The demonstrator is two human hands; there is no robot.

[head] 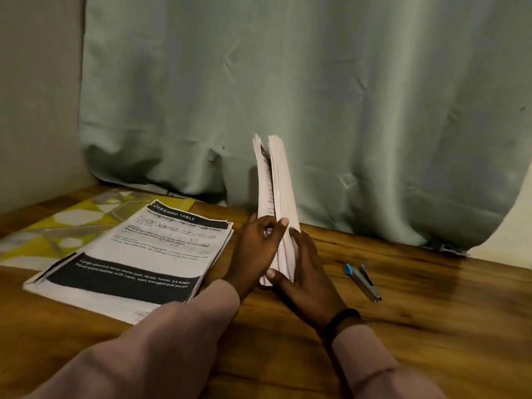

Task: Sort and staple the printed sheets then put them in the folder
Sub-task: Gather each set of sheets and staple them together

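Both hands on the upright bundle of sheets, standing on edge on the wooden table. Left hand grips its left face w/ fingers curled, right hand clasps the right. Flat printed stack just left of the bundle, yellow patterned folder under/behind that. Stapler right of the bundle, near but not touching.

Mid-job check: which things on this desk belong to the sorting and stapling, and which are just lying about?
Part of the job:
- upright bundle of white printed sheets, held on edge between left hand and right hand
- flat stack of black-and-white printed sheets
- silver stapler with blue end
- yellow-and-grey patterned folder, partly under the flat stack

Just lying about:
- grey-green curtain
- wooden desk
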